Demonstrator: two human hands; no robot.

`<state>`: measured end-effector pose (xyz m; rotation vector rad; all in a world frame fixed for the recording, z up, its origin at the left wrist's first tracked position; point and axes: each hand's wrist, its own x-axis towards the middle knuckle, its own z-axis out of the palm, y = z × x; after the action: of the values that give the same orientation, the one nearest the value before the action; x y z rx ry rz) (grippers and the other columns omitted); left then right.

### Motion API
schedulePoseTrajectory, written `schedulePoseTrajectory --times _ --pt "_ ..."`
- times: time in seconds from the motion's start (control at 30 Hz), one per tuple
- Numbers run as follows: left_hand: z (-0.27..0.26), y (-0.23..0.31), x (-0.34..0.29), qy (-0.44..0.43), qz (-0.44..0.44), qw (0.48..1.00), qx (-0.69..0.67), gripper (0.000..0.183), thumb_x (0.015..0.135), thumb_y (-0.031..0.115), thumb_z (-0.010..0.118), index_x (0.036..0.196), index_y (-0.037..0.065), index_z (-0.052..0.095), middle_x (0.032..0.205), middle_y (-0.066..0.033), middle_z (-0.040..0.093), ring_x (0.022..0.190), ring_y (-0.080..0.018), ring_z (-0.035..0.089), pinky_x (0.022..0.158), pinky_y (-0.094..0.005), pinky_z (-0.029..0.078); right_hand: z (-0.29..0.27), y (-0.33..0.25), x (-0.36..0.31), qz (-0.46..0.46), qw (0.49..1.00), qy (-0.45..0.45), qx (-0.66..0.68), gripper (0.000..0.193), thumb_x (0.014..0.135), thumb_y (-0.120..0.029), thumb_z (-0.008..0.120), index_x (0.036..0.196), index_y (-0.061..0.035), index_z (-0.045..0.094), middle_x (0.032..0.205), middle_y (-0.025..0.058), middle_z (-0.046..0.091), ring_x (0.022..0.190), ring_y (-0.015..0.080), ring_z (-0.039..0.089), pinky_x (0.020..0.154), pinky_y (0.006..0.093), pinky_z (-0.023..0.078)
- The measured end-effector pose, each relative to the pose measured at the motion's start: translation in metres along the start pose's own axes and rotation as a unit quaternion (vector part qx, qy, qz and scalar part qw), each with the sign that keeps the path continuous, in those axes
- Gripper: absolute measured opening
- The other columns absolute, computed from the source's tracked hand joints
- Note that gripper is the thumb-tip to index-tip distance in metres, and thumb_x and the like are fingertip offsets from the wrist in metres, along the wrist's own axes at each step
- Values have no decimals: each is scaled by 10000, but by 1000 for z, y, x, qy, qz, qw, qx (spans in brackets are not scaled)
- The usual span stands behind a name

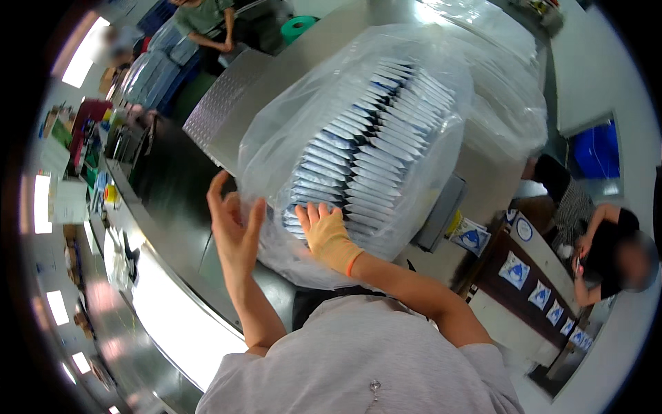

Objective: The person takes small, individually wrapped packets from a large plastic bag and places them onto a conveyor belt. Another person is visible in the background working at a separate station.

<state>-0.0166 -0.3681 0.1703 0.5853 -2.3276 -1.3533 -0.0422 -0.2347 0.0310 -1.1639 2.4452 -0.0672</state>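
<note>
A large clear plastic bag (276, 131) lies on the table in front of me. Inside it, white and blue packets (376, 155) stand on edge in two long rows, packed close together. My right hand (329, 238), in a yellowish fingerless glove with an orange cuff, rests with its fingers spread on the near end of the left row. My left hand (234, 224) is bare and raised at the bag's near left edge, thumb and fingers apart. Nothing shows in its grasp, and I cannot tell whether it touches the plastic.
More clear plastic (507, 103) lies at the far right. A grey box-like object (441, 212) sits right of the bag. On the right, packets (516, 270) lie along a dark conveyor (498, 265), with a person (607, 234) beside it. Another person (207, 24) sits beyond the table near a green roll (298, 29).
</note>
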Motion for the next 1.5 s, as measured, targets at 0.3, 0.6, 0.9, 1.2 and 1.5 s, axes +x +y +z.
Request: schedulePoseTrajectory --times 0.3,0.6,0.9,1.2,1.5 --pt "-7 -69 30 199 34 974 -104 404 1017 375 486 1240 55 590 1059 -73 613 923 -167 573 861 -317 456 22 117 -154 108 815 512 248 243 825 -191 650 1023 -85 558 1096 99 609 1004 324 570 909 461 426" --pt "47 -422 -101 -240 -345 906 56 268 983 296 554 1071 56 637 926 -84 607 827 -210 581 753 -356 487 254 119 -290 339 913 35 225 252 869 -268 542 856 -62 686 877 166 677 847 358 657 755 445 532" --pt "83 -432 -158 -370 -476 798 -21 252 935 379 615 1028 145 618 773 -27 650 638 -145 627 496 -264 466 175 289 -419 380 840 320 220 292 858 -119 552 1134 -93 643 1129 124 653 1055 348 598 933 429 477" --pt "65 -392 -198 -261 -495 828 27 314 945 413 591 968 100 606 776 -49 645 601 -178 628 460 -311 474 168 414 -511 435 878 -79 183 517 665 -319 794 1116 -110 651 1111 127 639 1101 336 586 927 427 464" --pt "18 -419 -246 -278 -469 837 37 390 967 393 576 1254 129 565 947 -83 680 812 -227 676 680 -382 509 137 411 -301 130 924 28 359 723 684 -424 786 1236 -2 584 1266 215 567 1180 359 535 1024 398 414"
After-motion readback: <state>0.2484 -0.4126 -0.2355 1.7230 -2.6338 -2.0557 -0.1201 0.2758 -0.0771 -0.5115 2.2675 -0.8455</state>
